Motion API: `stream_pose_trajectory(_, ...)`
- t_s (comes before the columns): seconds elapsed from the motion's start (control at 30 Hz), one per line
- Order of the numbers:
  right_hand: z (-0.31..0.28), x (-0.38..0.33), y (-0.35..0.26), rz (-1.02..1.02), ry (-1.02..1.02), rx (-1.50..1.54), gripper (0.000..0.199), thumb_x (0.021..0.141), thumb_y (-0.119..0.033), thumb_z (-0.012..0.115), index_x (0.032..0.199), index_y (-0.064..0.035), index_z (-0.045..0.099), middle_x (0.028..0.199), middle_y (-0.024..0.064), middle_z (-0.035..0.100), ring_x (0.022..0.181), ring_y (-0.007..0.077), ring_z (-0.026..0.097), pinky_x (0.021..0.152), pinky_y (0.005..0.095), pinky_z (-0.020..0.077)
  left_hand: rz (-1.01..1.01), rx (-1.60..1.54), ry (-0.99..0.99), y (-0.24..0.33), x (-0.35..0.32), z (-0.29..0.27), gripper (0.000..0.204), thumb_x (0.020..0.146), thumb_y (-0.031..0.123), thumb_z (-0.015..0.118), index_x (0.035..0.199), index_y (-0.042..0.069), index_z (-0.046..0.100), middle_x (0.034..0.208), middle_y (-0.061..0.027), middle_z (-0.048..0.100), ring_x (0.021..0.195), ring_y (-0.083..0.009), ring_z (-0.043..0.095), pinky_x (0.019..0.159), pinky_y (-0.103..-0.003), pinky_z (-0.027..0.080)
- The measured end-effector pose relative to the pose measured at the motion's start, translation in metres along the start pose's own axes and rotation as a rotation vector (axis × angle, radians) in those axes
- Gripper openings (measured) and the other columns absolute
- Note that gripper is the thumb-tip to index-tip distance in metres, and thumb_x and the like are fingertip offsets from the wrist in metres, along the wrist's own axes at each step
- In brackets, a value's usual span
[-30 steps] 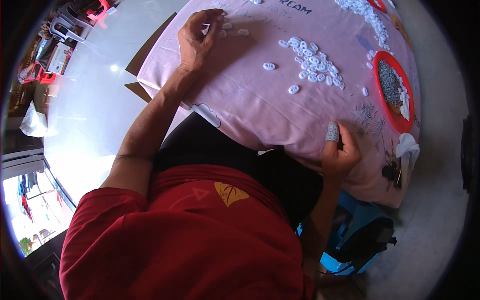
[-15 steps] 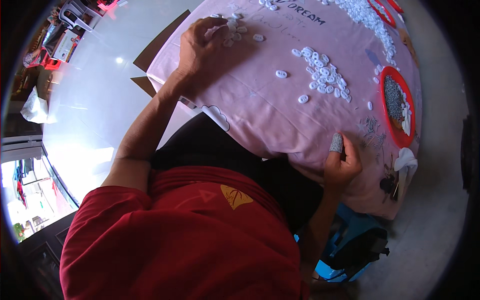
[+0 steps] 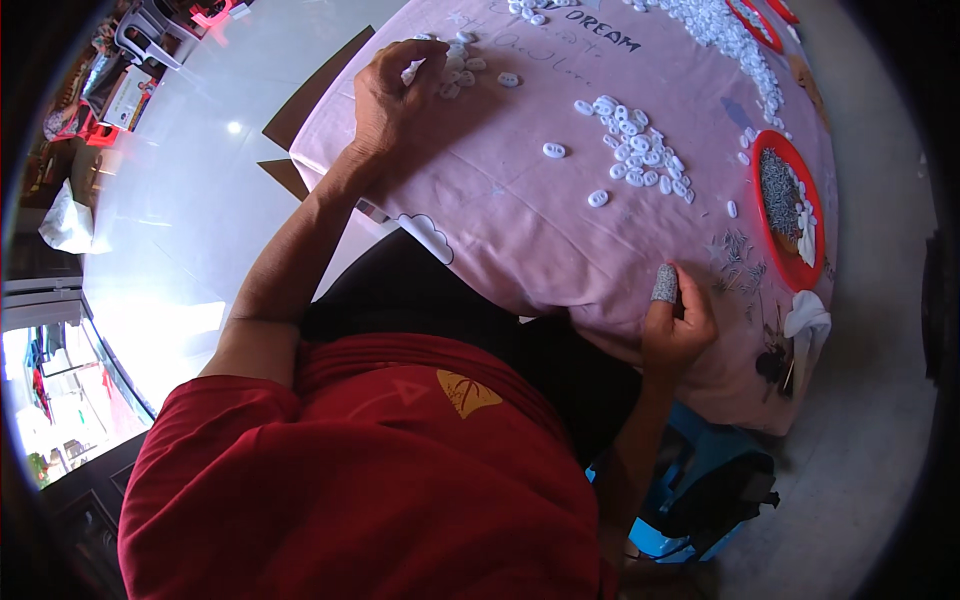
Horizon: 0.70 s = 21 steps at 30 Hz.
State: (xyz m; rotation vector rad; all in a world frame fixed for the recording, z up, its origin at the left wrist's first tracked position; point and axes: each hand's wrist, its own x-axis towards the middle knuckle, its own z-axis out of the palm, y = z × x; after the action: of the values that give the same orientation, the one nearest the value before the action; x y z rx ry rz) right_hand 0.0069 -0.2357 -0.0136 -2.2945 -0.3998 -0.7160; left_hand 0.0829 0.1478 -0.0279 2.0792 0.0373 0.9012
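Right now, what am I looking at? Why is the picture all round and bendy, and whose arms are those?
The picture comes from a small wide camera worn on a person's head, looking down. That lens bends straight edges, so everything looks round. The red shirt at the bottom is the person's own, and both arms are theirs.

In front of them is a table under a pink cloth. The left hand rests on a little pile of small white pieces at the far corner; whether it grips one I cannot tell. More white pieces lie in a heap in the middle. The right hand sits at the near edge, one finger wearing a grey cap. Beside it a red dish holds thin metal bits.
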Motion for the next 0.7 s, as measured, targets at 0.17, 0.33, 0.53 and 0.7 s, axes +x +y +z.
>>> stream_pose_trajectory(0.17, 0.001, -0.001, 0.001, -0.007, 0.019, 0.021, 0.013, 0.083, -0.004, 0.066, 0.094, 0.0011, 0.071, 0.076, 0.0131, 0.064, 0.065, 0.0262, 0.062, 0.058, 0.0338, 0.0481, 0.022, -0.024, -0.002, 0.001, 0.000, 0.002, 0.020, 0.091, 0.011, 0.065, 0.108, 0.004, 0.071, 0.101, -0.0057, 0.072, 0.093, -0.0131, 0.065, 0.086, -0.028, 0.050)
stream_pose_trajectory(0.33, 0.000, -0.002, 0.000, 0.039, 0.008, 0.003, 0.014, 0.083, -0.005, 0.067, 0.095, 0.0007, 0.071, 0.076, 0.0130, 0.064, 0.066, 0.0262, 0.062, 0.058, 0.0344, 0.0485, 0.053, 0.022, -0.027, 0.005, 0.001, 0.001, 0.019, 0.090, 0.009, 0.065, 0.107, 0.004, 0.071, 0.102, -0.0069, 0.071, 0.094, -0.0148, 0.065, 0.087, -0.030, 0.050)
stream_pose_trajectory(0.53, 0.003, -0.001, 0.003, 0.001, 0.009, -0.012, 0.014, 0.083, -0.007, 0.067, 0.094, 0.0005, 0.072, 0.078, 0.0136, 0.065, 0.067, 0.0272, 0.063, 0.059, 0.0347, 0.0488, 0.229, 0.078, -0.148, 0.042, -0.007, 0.001, 0.019, 0.086, 0.006, 0.069, 0.104, 0.004, 0.071, 0.103, -0.0112, 0.069, 0.096, -0.0221, 0.065, 0.085, -0.033, 0.050)
stream_pose_trajectory(0.7, 0.000, -0.003, 0.003, 0.005, 0.000, -0.003, 0.015, 0.082, -0.007, 0.066, 0.095, 0.0004, 0.072, 0.079, 0.0139, 0.065, 0.068, 0.0279, 0.063, 0.060, 0.0345, 0.0493, 0.389, 0.096, -0.481, 0.088, -0.020, 0.032, 0.017, 0.086, 0.010, 0.069, 0.101, 0.004, 0.072, 0.094, -0.0106, 0.068, 0.088, -0.0255, 0.063, 0.079, -0.035, 0.052)
